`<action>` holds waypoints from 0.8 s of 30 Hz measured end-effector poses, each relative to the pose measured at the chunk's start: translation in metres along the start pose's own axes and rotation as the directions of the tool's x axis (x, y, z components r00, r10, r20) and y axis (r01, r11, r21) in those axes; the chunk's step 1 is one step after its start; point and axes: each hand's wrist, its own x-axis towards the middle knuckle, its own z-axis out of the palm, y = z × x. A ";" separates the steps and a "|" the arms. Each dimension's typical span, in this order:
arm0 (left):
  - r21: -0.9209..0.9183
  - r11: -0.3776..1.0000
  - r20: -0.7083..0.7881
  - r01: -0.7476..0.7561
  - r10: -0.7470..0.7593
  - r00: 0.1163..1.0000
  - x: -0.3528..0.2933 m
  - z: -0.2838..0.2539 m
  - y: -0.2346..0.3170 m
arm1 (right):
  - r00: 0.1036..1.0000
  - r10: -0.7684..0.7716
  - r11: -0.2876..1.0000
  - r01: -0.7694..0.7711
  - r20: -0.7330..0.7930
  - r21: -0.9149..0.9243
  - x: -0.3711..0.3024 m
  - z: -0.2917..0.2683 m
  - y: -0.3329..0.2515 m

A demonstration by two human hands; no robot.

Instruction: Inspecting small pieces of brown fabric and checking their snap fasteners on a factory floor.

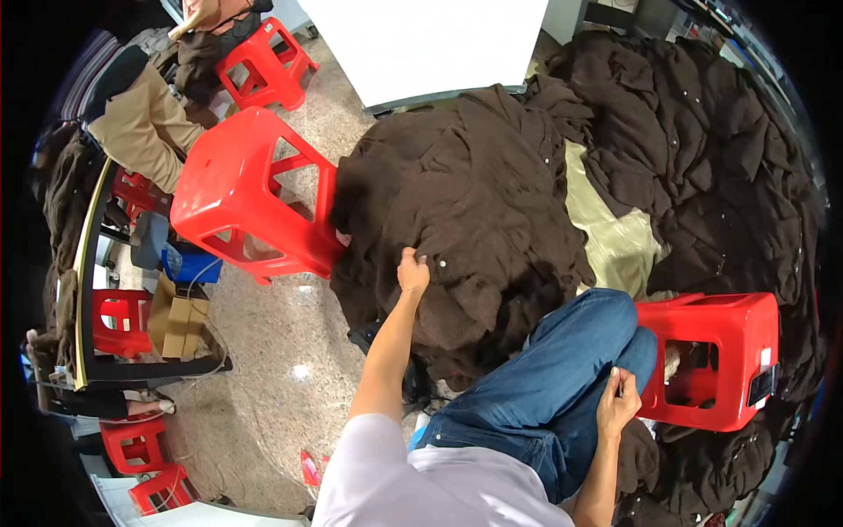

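A large heap of dark brown cloth garments (474, 193) lies in front of me, with small pale button-like spots on it. My left hand (413, 271) reaches out to its near left part, fingers closed in a pinch on a fold of brown garment. Just right of those fingers shows one pale round spot (443, 263). Over my jeans, close to the knee, my right hand (620, 402) is held with its fingers pressed together. What it holds, if anything, is too small to make out.
A red plastic stool (233, 171) stands left of the heap, another red stool (711, 325) at my right. More brown garments (702, 158) pile up on the right beside a pale yellow sheet (606, 220). A white panel (430, 44) rises behind. Seated people (145, 123) are at far left.
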 end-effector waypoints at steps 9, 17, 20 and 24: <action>-0.484 0.865 0.273 0.131 0.008 0.962 -0.041 -0.065 0.053 | 0.987 0.159 0.971 -0.158 0.009 0.178 -0.002 0.002 -0.008; -0.630 0.597 0.759 0.497 0.339 0.555 -0.231 -0.074 0.162 | 0.711 0.432 0.324 -0.697 0.555 0.640 -0.009 0.011 -0.084; -0.619 0.701 0.780 0.354 0.499 0.377 -0.262 -0.058 0.156 | 0.666 0.360 0.330 -0.746 0.653 0.579 0.002 -0.002 -0.107; -0.467 0.838 0.884 0.282 0.457 0.104 -0.251 -0.076 0.169 | 0.599 0.294 0.545 -0.745 0.745 0.384 0.006 -0.005 -0.108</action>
